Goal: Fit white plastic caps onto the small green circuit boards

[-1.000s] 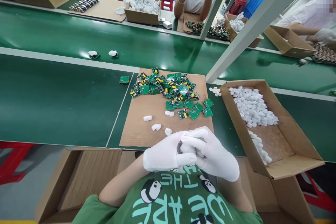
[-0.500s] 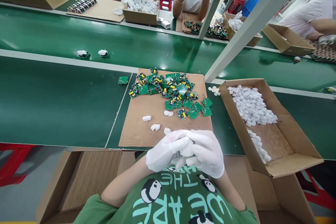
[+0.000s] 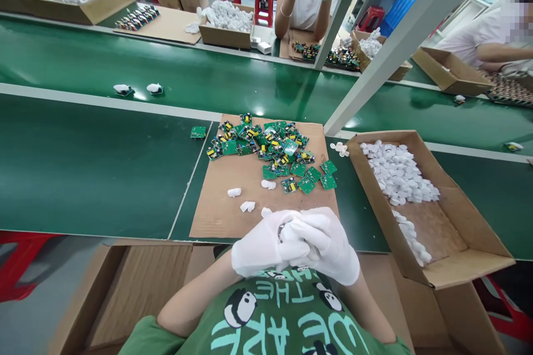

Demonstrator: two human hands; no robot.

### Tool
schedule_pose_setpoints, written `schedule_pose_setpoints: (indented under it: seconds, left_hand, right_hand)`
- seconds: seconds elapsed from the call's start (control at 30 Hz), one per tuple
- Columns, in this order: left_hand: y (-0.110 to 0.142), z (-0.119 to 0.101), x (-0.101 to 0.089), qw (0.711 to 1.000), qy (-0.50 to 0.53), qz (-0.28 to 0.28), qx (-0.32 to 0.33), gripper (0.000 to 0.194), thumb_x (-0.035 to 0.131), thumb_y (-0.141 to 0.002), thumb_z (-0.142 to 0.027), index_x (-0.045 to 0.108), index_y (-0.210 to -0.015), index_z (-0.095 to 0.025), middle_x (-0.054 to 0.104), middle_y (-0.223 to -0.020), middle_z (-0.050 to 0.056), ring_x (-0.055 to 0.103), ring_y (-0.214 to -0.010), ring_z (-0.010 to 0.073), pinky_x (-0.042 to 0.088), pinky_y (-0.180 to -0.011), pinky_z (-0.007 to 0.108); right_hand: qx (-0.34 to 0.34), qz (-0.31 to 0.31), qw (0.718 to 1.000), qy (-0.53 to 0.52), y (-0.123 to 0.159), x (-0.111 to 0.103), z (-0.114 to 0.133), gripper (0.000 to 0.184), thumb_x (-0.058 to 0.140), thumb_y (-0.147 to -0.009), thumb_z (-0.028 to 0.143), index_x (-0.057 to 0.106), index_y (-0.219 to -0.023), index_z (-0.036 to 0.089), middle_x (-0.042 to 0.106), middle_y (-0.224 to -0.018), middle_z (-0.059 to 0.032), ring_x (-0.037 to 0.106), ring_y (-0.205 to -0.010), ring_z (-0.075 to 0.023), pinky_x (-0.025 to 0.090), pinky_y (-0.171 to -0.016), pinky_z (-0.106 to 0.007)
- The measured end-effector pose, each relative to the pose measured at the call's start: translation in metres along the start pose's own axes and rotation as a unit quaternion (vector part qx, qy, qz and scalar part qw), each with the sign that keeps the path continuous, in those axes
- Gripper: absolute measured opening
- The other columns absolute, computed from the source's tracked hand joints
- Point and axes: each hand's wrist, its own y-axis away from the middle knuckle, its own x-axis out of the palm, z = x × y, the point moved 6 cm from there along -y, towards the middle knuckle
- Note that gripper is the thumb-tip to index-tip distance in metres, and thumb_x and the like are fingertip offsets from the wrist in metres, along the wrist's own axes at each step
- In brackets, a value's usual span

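Both my hands wear white gloves and are pressed together close to my chest. My left hand [image 3: 260,247] and my right hand [image 3: 328,244] are closed round a small part between them; only a dark sliver of it shows, too little to name. In front of the hands a cardboard sheet [image 3: 220,208] carries a heap of small green circuit boards [image 3: 270,147] and a few loose white plastic pieces [image 3: 247,206]. A cardboard box [image 3: 441,227] with several white plastic pieces [image 3: 397,172] stands to the right of my hands.
A green conveyor belt [image 3: 104,66] runs across behind the sheet, with two white parts [image 3: 137,89] riding on it. A slanted metal post [image 3: 387,44] rises at the right. Across the belt, other people in gloves work beside boxes [image 3: 227,28] of white parts. An empty carton [image 3: 137,283] sits below my left arm.
My clasped hands stay together at my chest, shifting only slightly. The two white parts on the belt have travelled to the left.
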Motion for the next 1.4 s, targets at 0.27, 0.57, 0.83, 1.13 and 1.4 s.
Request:
schedule_pose_setpoints:
  seconds: [0.27,0.57,0.83,1.13,1.4]
  left_hand:
    - [0.002,0.011,-0.063,0.979,0.091,-0.179,0.023,0.065,0.047,-0.086,-0.068,0.053,-0.129,-0.02,0.069,-0.103,0.011,0.065,-0.056,0.0148,0.046,-0.046,0.024]
    - [0.005,-0.008,-0.122,0.815,-0.416,-0.403,-0.005,0.04,0.059,-0.087,-0.028,0.061,-0.126,-0.016,0.07,-0.113,0.013,0.069,-0.093,0.0237,0.055,-0.087,0.04]
    - [-0.035,-0.011,-0.131,0.767,-0.554,-0.323,-0.021,0.039,0.053,-0.086,-0.013,0.066,-0.122,-0.017,0.065,-0.131,0.014,0.057,-0.125,0.031,0.041,-0.111,0.046]
    - [-0.046,-0.023,-0.142,0.74,-0.602,-0.299,-0.036,0.039,0.043,-0.092,-0.014,0.064,-0.125,-0.016,0.068,-0.13,0.009,0.061,-0.123,0.0223,0.045,-0.108,0.034]
    - [-0.039,-0.019,-0.124,0.712,-0.651,-0.262,-0.032,0.043,0.055,-0.088,-0.021,0.059,-0.131,-0.018,0.064,-0.133,0.01,0.059,-0.124,0.027,0.046,-0.105,0.039]
  right_hand:
    - [0.061,0.117,0.991,0.002,-0.088,0.009,-0.079,0.02,0.055,-0.098,0.035,0.071,-0.095,0.023,0.07,-0.098,-0.0036,0.063,-0.098,-0.018,0.05,-0.092,-0.034]
    - [0.245,0.119,0.952,0.138,-0.149,0.05,-0.238,0.03,0.05,-0.102,0.034,0.059,-0.123,0.014,0.06,-0.124,-0.0082,0.064,-0.105,-0.0182,0.054,-0.092,-0.038]
    - [0.172,0.218,0.951,0.139,-0.082,0.049,-0.125,0.023,0.052,-0.1,0.032,0.066,-0.114,0.02,0.069,-0.103,-0.0057,0.063,-0.101,-0.0208,0.048,-0.093,-0.037]
    - [0.143,0.317,0.934,0.082,-0.041,0.123,-0.072,0.025,0.044,-0.094,0.008,0.067,-0.105,0.011,0.066,-0.096,-0.0161,0.062,-0.086,-0.0246,0.045,-0.072,-0.034]
    - [0.263,0.215,0.93,-0.139,-0.029,0.065,-0.072,0.033,0.036,-0.102,0.021,0.056,-0.128,0.018,0.068,-0.108,-0.008,0.066,-0.084,-0.0137,0.056,-0.073,-0.027]
